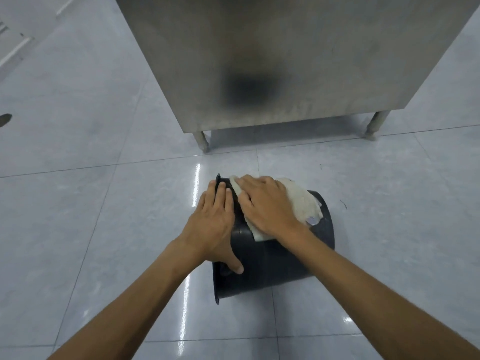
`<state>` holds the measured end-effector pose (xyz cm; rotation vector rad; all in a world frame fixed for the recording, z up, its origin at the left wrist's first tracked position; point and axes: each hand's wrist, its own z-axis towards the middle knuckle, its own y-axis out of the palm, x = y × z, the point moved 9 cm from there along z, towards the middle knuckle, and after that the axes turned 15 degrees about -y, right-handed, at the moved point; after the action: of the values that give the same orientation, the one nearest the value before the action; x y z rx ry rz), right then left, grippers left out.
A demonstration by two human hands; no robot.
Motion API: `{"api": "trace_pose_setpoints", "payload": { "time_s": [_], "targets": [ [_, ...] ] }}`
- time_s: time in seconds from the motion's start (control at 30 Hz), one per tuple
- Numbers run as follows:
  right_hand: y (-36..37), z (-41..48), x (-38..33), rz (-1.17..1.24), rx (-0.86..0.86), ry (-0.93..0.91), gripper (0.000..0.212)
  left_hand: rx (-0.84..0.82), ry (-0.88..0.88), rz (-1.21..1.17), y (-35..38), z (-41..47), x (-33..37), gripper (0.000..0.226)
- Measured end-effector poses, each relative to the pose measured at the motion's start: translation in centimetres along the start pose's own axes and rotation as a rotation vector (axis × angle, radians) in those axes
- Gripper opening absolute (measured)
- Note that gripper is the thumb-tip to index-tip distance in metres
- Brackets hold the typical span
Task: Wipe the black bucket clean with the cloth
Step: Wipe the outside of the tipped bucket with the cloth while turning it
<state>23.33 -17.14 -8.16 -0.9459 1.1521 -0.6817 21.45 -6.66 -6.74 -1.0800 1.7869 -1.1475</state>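
The black bucket (275,263) lies on its side on the tiled floor, its open rim facing left. My left hand (213,224) grips that rim, fingers over the top edge and thumb against the lower side. A pale, off-white cloth (301,201) is spread over the upper side of the bucket. My right hand (267,203) lies flat on the cloth, pressing it against the bucket wall next to the rim. Part of the cloth is hidden under this hand.
A stainless steel cabinet (285,61) on short legs (202,141) stands just beyond the bucket. Glossy light grey floor tiles (104,229) surround the bucket. A small dark object (5,119) sits at the far left edge.
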Motion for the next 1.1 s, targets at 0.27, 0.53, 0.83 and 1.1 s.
{"api": "trace_pose_setpoints", "payload": {
  "time_s": [0.27,0.53,0.83,1.1],
  "targets": [
    [1.8,-12.3,-2.3,-0.098,0.221,-0.011,0.059,-0.050,0.021,-0.007,1.0,1.6,-0.6,0.165],
    [-0.7,0.2,8.5,0.116,-0.209,0.348,0.046,-0.090,-0.003,0.000,0.8,0.8,-0.4,0.164],
    [0.2,-8.8,1.4,-0.169,0.166,0.192,0.058,-0.215,0.088,0.162,-0.5,3.6,0.2,0.169],
    [3.3,-13.9,-3.2,-0.246,0.285,-0.006,0.060,-0.253,0.103,0.155,-0.4,4.0,0.3,0.165]
  ]
}}
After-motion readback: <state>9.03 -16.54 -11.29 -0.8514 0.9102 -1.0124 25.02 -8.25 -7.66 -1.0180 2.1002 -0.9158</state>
